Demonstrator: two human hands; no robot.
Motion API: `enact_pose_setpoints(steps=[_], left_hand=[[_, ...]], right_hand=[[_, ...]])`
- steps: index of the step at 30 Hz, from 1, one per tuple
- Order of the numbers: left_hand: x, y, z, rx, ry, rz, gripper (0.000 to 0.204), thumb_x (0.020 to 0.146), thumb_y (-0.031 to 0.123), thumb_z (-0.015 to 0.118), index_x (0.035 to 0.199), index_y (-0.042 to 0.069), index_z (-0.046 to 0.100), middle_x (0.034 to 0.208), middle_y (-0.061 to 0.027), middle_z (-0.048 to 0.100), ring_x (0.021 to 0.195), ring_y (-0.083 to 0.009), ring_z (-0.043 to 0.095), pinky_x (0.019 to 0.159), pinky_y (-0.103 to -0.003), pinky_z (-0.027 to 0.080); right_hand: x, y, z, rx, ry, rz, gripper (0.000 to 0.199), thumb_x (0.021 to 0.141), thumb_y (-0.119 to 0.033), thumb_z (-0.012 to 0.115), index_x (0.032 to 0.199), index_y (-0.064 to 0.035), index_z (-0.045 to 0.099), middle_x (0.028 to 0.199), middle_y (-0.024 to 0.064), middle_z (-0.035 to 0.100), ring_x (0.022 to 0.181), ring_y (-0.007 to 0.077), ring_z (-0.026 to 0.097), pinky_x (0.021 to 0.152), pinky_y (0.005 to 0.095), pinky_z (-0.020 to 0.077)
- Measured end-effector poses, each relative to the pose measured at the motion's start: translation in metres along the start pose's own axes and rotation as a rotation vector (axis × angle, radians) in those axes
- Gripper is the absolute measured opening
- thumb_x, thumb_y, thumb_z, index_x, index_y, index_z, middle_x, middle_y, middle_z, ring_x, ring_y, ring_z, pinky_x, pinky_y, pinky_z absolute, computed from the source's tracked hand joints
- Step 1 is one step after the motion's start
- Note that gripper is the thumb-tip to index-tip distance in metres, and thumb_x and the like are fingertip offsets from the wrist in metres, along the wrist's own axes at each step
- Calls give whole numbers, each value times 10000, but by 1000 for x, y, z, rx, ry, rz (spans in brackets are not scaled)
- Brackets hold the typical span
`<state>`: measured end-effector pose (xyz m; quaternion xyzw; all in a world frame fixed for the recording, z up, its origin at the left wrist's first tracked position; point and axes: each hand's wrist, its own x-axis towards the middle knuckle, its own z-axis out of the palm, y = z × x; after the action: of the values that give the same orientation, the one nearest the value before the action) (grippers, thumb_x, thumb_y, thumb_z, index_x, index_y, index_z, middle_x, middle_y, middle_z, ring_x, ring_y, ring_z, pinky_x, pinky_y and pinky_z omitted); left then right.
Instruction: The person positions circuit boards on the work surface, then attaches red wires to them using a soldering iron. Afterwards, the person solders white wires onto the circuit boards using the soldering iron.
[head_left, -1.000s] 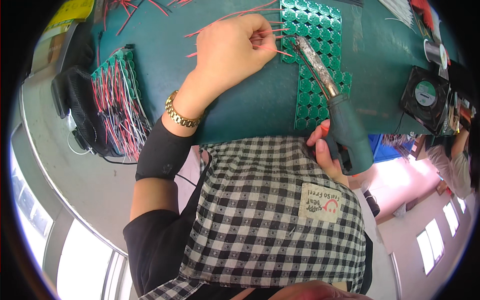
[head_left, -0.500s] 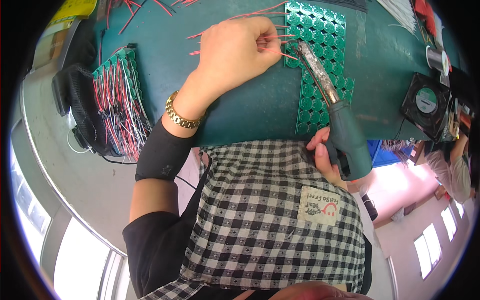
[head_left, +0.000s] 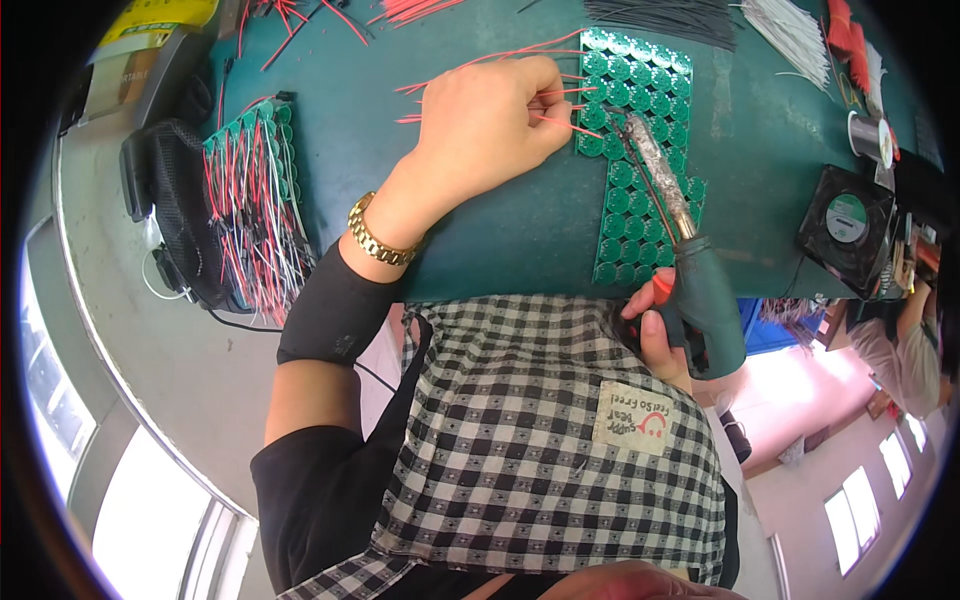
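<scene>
My left hand (head_left: pixel 485 130) is closed in a pinch on thin red wires (head_left: pixel 409 120), whose tips reach the left edge of a panel of round green circuit boards (head_left: pixel 618 205). In my right hand (head_left: pixel 655 335), near the table's front edge, is a green soldering gun (head_left: pixel 708 305) with a red trigger (head_left: pixel 662 288). Its dark, scorched metal barrel slants up and left across the panel. The tip is close to the wire ends by my left fingers; whether it touches them I cannot tell. Most of my right fingers are hidden behind the gun's handle.
Boards with red, white and black wires (head_left: pixel 255 220) lie at the left beside a black mesh bag (head_left: pixel 178 200). Along the back are loose red wires (head_left: pixel 415 10), black wires (head_left: pixel 660 18) and white wires (head_left: pixel 785 40). A solder spool (head_left: pixel 868 138) and black fan (head_left: pixel 848 222) stand at right.
The whole view has shifted, so everything sits a little lower in the picture. Both hands keep nearly the same places over the panel. The gun's red trigger now shows by my right finger.
</scene>
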<state>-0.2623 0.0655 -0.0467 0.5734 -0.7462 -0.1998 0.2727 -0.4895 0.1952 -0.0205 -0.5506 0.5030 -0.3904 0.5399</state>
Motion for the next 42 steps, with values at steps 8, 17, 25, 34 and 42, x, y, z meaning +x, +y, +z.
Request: enact_pose_setpoints(steps=[8, 17, 25, 34, 42], left_hand=[[-4, -8, -2, -281, 62, 139, 81, 784, 107, 656, 836, 44, 659, 856, -55, 590, 669, -131, 563, 543, -256, 438], [-1, -14, -11, -267, 6, 185, 72, 878, 48, 564, 938, 18, 593, 794, -48, 563, 682, -130, 523, 621, -247, 439], [-10, -6, -17, -369, 169, 61, 60, 794, 72, 673, 846, 42, 672, 754, -40, 643, 615, -114, 575, 557, -245, 455], [-18, -4, -5, -186, -16, -27, 68, 744, 111, 682, 784, 63, 654, 667, -2, 600, 528, -78, 478, 494, -228, 394], [-13, -1, -2, -135, -28, -20, 67, 710, 151, 668, 738, 93, 647, 623, -16, 597, 528, -143, 555, 506, -274, 438]], right_hand=[[-5, 2, -17, -111, -274, -38, 432, 860, -20, 552, 1255, -29, 378, 893, 118, 557, 810, 176, 572, 709, 290, 465], [-4, 3, -13, -110, -292, -61, 430, 864, 20, 525, 1264, -24, 372, 900, 112, 547, 814, 182, 565, 716, 307, 463], [-14, 20, -17, -320, -319, -116, 383, 864, 23, 511, 1228, 7, 390, 914, 111, 541, 811, 180, 552, 733, 312, 459], [-9, 3, -9, 105, -201, -3, 412, 887, -23, 541, 1265, -17, 377, 947, 134, 544, 866, 198, 556, 749, 323, 451], [-8, 18, -15, 40, -317, 9, 396, 898, -40, 539, 1265, -70, 394, 963, 95, 533, 897, 179, 540, 767, 324, 453]])
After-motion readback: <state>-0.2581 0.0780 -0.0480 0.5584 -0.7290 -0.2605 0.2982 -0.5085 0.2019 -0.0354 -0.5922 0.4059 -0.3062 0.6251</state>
